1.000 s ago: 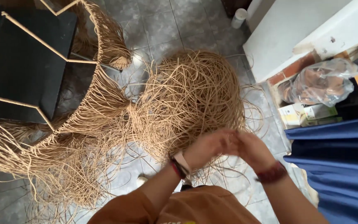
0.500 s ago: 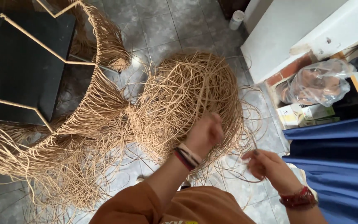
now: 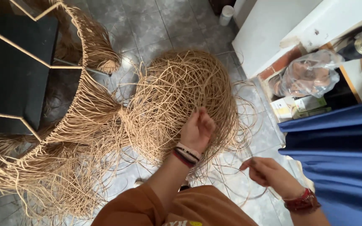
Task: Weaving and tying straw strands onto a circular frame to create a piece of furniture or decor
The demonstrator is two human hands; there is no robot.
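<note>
On rattan tangle (image 3: 177, 96): left hand (image 3: 197, 130)

The tangled ball of cane strands (image 3: 181, 104) fills the middle of the tiled floor (image 3: 160, 29), and the left hand (image 3: 197, 129) presses against its near side, so there is no gap there. Loose strands spill out to the right of the ball and trail across the tiles toward the right hand (image 3: 269, 173), which pinches 1 of them. To the left, the wire frame (image 3: 34, 58) with its hanging cane fringe (image 3: 84, 117) touches the ball and blocks that side. On the right, blue cloth (image 3: 340, 159) closes in near the right hand. Bare tiles lie open beyond the ball, up to the white cabinet (image 3: 269, 33).
</note>
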